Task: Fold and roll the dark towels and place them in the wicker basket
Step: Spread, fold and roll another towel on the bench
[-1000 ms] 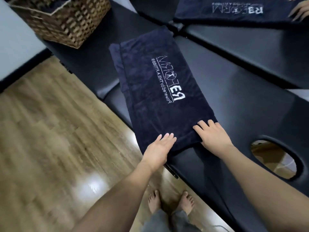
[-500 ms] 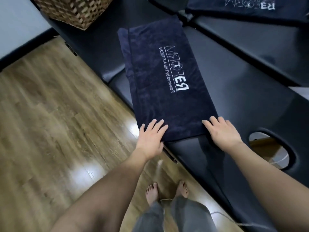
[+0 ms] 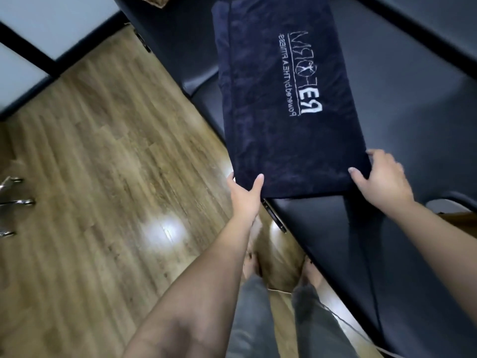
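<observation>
While the wicker basket [image 3: 152,0] was nearly cut off at the top, we saw the left hand [image 3: 244,193] and right hand [image 3: 382,177] pinching the dark towel's [image 3: 286,99] near corners on the black table [image 3: 413,130], fingers underneath hidden.

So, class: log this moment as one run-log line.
stage: starting roll | left hand: pinching near corner of dark towel | right hand: pinching other near corner | towel: flat on black table
</observation>
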Demonstrator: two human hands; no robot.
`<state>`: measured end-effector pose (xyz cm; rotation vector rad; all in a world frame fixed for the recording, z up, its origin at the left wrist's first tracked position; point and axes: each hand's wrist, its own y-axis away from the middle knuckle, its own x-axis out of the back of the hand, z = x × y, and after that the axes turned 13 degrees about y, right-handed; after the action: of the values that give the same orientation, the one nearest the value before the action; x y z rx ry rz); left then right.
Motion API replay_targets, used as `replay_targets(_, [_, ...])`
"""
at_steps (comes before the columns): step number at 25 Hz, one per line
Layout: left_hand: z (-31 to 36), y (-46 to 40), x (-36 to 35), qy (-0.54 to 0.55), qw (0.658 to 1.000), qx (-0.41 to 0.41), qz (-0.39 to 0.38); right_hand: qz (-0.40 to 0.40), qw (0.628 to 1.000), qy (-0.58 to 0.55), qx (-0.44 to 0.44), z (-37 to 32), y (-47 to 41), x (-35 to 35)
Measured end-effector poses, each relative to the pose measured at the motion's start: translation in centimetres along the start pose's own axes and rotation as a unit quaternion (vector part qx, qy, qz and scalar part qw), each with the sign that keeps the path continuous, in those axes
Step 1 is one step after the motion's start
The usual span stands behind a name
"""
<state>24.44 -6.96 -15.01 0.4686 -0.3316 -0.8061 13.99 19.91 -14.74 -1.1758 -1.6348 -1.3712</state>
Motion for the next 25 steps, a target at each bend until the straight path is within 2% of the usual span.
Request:
replay_targets(4, [-0.2, 1.3, 0.4, -0.026, 1.0, 0.002, 0.01, -0.058, 0.997, -0.04, -0.014, 0.4, 0.1, 0.8])
replay_targets(8, [0.8, 0.9, 0.8, -0.022, 0.999, 0.017, -0.024, -0.072, 0.995, -0.074, -0.008, 0.5, 0.7, 0.9])
replay_targets(10, [0.9, 1.1, 1.3, -0.024, 0.998, -0.009, -0.05, -0.073, 0.994, -0.082, -0.015, 0.2, 1.8, 1.0])
replay_targets(12, [0.7, 0.7, 1.9, -0.062, 0.993, -0.058, -0.088, -0.065, 0.994, -0.091, -0.021, -0.1, 3.0, 1.1])
replay_targets(14, [-0.3, -0.6, 2.8, -0.103, 0.985, -0.067, -0.121, -0.052, 0.994, -0.095, -0.018, -0.2, 4.0, 0.9])
replay_targets(19, [-1.8, -2.0, 4.6, -0.109, 0.979, -0.011, -0.174, -0.034, 0.996, -0.082, -0.017, -0.2, 6.6, 0.4])
replay_targets(21, [0.2, -0.2, 4.1, -0.091, 0.978, 0.009, -0.185, -0.04, 0.996, -0.077, 0.002, 0.2, 6.4, 0.7])
replay_targets(25, [2.3, 0.9, 3.7, -0.037, 0.985, 0.051, -0.161, -0.047, 0.979, -0.192, 0.04, 1.2, 5.0, 2.2])
